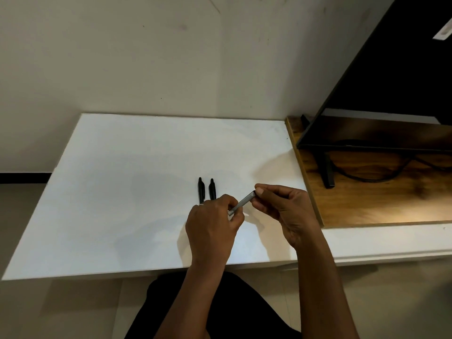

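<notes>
From the head camera, a slim grey stick (242, 202) is held just above the white table (117, 196), pinched at its near-left end by the left hand (212, 225) and at its far-right end by the right hand (281, 209). Both hands are curled around it and close together. Its long axis runs diagonally, from near-left to far-right. Two black pens (206, 190) lie side by side just beyond the left hand, pointing away. To the right, a dark screen (391, 94) stands on a wooden board (367, 206) against a pale wall (146, 57).
</notes>
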Available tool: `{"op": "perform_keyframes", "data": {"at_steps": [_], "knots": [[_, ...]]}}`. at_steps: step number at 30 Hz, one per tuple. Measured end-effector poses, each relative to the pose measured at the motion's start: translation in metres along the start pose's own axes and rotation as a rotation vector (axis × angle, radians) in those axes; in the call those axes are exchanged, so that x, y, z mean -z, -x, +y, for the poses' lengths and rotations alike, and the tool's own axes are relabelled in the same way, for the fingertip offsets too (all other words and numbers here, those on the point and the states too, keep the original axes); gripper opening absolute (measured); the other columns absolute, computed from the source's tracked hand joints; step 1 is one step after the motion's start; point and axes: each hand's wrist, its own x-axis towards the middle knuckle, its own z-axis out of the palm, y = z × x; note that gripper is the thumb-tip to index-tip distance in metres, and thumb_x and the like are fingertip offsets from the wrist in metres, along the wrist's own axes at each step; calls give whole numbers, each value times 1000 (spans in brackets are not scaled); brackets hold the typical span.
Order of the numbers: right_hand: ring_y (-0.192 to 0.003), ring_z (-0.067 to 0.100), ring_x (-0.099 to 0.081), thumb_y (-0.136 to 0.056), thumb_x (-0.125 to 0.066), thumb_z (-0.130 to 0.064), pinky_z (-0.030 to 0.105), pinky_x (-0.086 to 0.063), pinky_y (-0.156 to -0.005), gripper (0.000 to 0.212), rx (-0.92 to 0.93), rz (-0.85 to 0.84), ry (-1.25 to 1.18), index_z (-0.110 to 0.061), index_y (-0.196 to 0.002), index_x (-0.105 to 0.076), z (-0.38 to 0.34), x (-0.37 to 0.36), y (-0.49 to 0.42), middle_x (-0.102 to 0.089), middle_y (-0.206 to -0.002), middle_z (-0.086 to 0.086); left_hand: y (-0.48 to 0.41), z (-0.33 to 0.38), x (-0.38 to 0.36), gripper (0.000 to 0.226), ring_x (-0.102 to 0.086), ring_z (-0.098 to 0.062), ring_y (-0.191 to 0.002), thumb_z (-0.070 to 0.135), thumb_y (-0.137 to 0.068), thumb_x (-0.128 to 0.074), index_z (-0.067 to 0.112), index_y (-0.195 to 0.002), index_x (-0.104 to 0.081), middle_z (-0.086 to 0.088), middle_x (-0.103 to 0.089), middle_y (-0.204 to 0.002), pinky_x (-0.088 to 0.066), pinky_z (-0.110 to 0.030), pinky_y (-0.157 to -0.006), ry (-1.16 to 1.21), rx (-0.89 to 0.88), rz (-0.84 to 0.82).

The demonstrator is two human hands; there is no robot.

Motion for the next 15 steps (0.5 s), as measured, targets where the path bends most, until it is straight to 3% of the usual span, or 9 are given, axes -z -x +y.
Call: {"op": "perform_keyframes", "data": {"at_steps": [9, 13, 15], "knots": [[-83, 31, -78, -87, -69, 4, 27, -63, -73, 16, 59, -46, 124, -2, -100, -77, -2, 3, 0, -79, -90, 16, -4, -6, 1, 6, -70, -9, -69, 32, -84, -77, 27, -87, -77, 10, -76, -73, -51, -27, -64, 209, 52, -42], [-82, 30, -78, -87, -70, 3, 29, -63, -76, 16, 85, -54, 160, -4, -99, -78, -3, 2, 0, -79, -90, 16, -7, -9, 2, 9, -62, 8, -59, 31, -78, -84, 26, -83, -79, 17, -73, -69, -40, -5, -60, 340, 138, -90], [-83, 30, -78, -87, -70, 3, 31, -63, -78, 17, 101, -66, 152, -4, -100, -78, -3, 0, 0, -79, -92, 15, -9, -11, 3, 9, -65, 10, -59, 28, -74, -86, 27, -79, -80, 21, -70, -63, -42, -2, -55, 484, 228, -122]]}}
